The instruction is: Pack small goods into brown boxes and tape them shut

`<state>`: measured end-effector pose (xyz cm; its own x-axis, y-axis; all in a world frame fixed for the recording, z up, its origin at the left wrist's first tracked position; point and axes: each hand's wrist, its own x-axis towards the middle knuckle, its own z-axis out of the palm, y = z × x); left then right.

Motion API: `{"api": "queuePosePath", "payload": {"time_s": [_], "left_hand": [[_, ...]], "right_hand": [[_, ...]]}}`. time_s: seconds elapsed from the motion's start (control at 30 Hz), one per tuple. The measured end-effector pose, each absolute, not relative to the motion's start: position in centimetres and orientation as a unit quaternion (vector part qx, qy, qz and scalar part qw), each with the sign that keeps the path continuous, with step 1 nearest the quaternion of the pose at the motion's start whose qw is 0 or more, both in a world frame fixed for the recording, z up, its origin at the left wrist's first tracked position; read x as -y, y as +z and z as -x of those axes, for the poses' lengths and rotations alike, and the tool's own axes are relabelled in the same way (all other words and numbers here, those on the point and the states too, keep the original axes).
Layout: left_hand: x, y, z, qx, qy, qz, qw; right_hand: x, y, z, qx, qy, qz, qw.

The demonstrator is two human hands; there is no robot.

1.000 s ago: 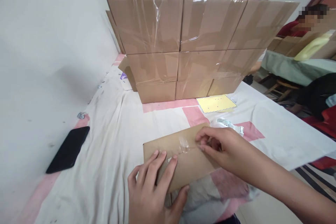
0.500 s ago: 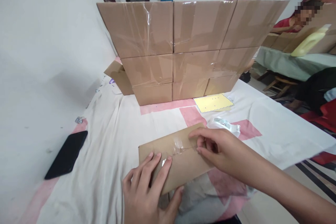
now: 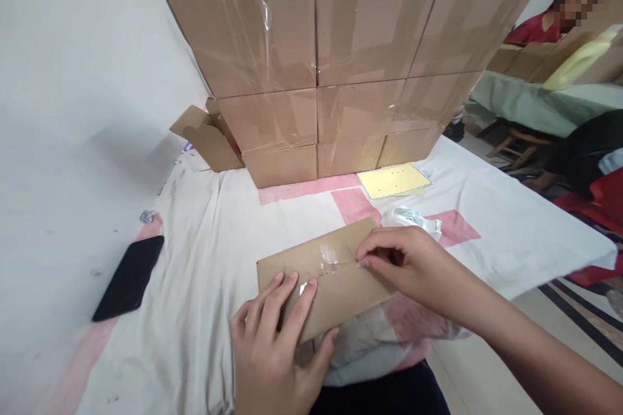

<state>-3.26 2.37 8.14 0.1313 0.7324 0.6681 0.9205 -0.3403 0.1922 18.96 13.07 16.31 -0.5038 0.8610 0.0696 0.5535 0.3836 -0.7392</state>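
Note:
A small closed cardboard box (image 3: 335, 301) lies on the cloth-covered table in front of me, its flap seam facing up. My left hand (image 3: 280, 331) grips its near left part, fingers spread over the top and thumb against the near side. Clear tape (image 3: 329, 254) shines across the seam; another shiny bit sits by my left index fingertip. Over the right end of the seam, my right hand (image 3: 389, 256) is closed in a pinch, with a clear bit of tape at its fingertips. Just beyond it rests a white tape dispenser (image 3: 413, 220), partly hidden by that hand.
Stacked, taped cardboard boxes (image 3: 316, 84) form a wall at the back. An open box (image 3: 209, 142) stands at their left. Yellow sheets (image 3: 394, 180) lie before the stack. A black phone (image 3: 129, 279) is at the left. Another person (image 3: 535, 29) sits at a table farther right.
My right index finger and thumb have come together in a pinch near the seam. My left hand stays on the box. The view has tilted slightly downward.

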Motion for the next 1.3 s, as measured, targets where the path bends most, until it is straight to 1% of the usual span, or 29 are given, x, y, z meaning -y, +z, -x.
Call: {"api": "queuePosePath", "payload": {"time_s": [0.17,0.37,0.5,0.8,0.93,1.0,1.07,1.13,1.3], "left_hand": [[-2.3,8.3,3.2,0.56,-0.336,0.745,0.134],[-2.2,8.3,3.2,0.56,-0.331,0.747,0.135],[-2.3,8.3,3.2,0.559,-0.331,0.748,0.135],[-2.1,8.3,3.2,0.564,-0.336,0.742,0.132],[-2.1,8.4,3.2,0.568,-0.329,0.743,0.129],[-2.2,8.4,3.1,0.568,-0.328,0.744,0.131],[-2.3,8.5,3.2,0.564,-0.327,0.746,0.138],[-2.4,8.5,3.2,0.557,-0.325,0.75,0.149],[-2.7,8.2,3.5,0.536,-0.323,0.756,0.192]], "right_hand": [[-13.0,16.7,-18.8,0.804,0.32,0.443,0.233],[-12.9,17.5,-18.6,0.808,0.299,0.472,0.187],[-13.1,17.6,-18.5,0.822,0.288,0.464,0.158],[-13.3,17.1,-17.4,0.861,0.198,0.455,0.11],[-14.8,17.2,-18.0,0.848,0.151,0.494,0.119],[-16.3,17.0,-18.7,0.836,0.208,0.498,0.098],[-17.7,16.5,-19.4,0.818,0.324,0.472,0.056],[-18.5,15.9,-19.7,0.801,0.403,0.44,0.052],[-17.4,14.8,-19.2,0.774,0.416,0.461,0.129]]}}
